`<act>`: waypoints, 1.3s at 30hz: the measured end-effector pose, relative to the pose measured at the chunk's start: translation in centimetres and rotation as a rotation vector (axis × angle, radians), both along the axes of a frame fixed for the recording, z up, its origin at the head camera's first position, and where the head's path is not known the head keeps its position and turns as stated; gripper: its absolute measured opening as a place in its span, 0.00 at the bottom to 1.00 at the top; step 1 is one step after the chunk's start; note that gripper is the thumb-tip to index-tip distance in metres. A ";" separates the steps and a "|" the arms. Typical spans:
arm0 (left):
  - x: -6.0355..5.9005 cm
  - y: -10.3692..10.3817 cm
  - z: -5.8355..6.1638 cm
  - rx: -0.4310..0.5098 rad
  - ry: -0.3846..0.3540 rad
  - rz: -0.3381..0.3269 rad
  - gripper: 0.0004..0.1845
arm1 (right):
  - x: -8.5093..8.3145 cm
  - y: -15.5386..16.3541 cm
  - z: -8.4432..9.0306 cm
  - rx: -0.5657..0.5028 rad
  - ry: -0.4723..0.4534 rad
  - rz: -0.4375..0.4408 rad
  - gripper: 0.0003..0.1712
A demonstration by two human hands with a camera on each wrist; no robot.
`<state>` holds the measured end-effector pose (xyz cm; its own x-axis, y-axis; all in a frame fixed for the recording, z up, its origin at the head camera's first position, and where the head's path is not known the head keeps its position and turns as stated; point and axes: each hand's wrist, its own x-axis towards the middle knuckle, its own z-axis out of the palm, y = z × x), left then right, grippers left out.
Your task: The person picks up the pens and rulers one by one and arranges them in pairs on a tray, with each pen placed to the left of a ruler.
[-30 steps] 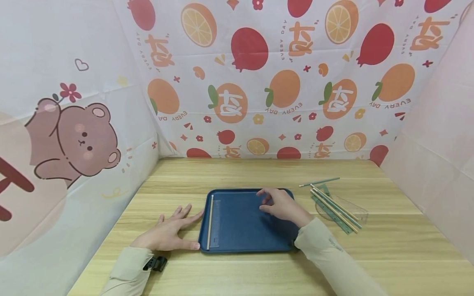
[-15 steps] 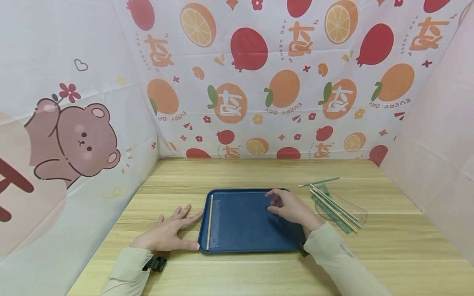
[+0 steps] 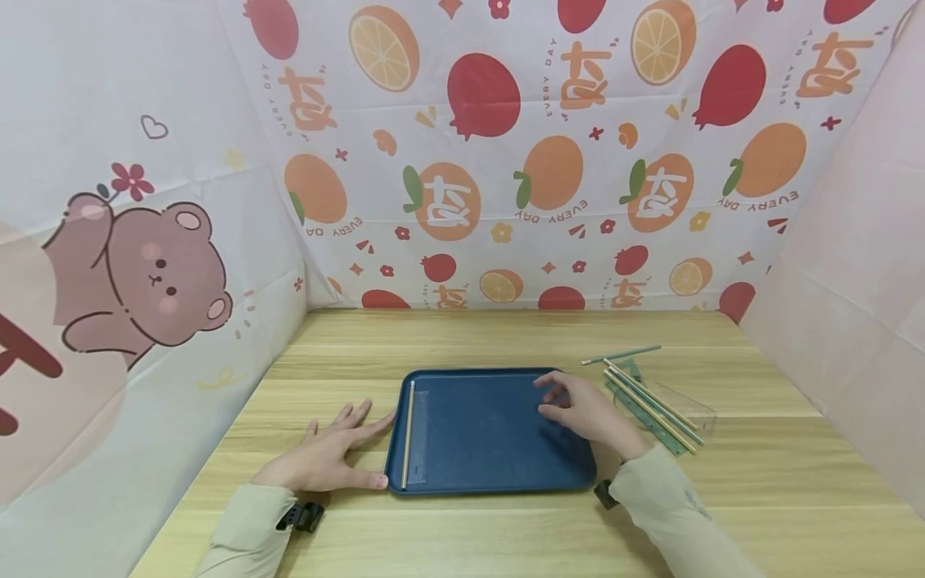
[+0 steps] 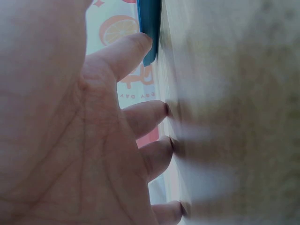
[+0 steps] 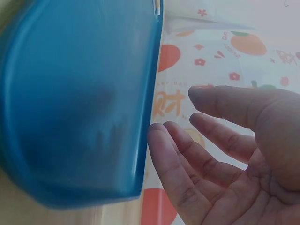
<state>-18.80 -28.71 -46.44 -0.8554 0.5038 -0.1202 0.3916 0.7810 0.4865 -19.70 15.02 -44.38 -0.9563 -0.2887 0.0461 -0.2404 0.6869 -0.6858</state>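
A blue tray (image 3: 499, 433) lies on the wooden table. Along its left side rest a light-coloured pencil (image 3: 408, 433) and a clear ruler (image 3: 419, 437), side by side. My left hand (image 3: 328, 457) is spread on the table, thumb and index fingertips at the tray's left edge; in the left wrist view its fingertips (image 4: 161, 110) touch the wood. Over the tray's right part hovers my right hand (image 3: 585, 409), fingers loosely bent and thumb apart. The right wrist view shows nothing between the thumb (image 5: 220, 101) and fingers.
Right of the tray, several pencils (image 3: 654, 401) lie across a green ruler (image 3: 643, 413) and a clear triangular ruler (image 3: 697, 405). One green pencil (image 3: 621, 355) lies apart behind them. Printed cloth (image 3: 535, 160) hangs around the table's back and sides.
My right hand has shifted rightward over the tray, towards its right edge, holding nothing throughout. The left hand, the tray and the items in it stay in place.
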 end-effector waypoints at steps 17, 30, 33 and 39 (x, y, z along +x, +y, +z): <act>0.1 0.2 0.1 0.003 -0.002 -0.008 0.55 | 0.0 3.5 0.0 -0.075 -0.010 -0.083 0.25; -0.1 0.1 0.1 -0.001 0.003 -0.003 0.55 | -0.3 6.6 -0.3 -0.124 -0.011 -0.110 0.26; -0.1 0.2 0.1 0.001 -0.002 -0.002 0.55 | -0.4 7.2 -0.3 -0.127 -0.006 -0.119 0.26; 0.0 0.3 0.2 0.002 -0.016 -0.002 0.54 | -0.4 8.7 0.0 -0.061 0.054 -0.169 0.24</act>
<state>-18.79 -28.43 -46.25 -0.8522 0.5060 -0.1331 0.3855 0.7793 0.4941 -20.05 23.76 -44.43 -0.9867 -0.1191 0.1109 -0.1624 0.6782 -0.7168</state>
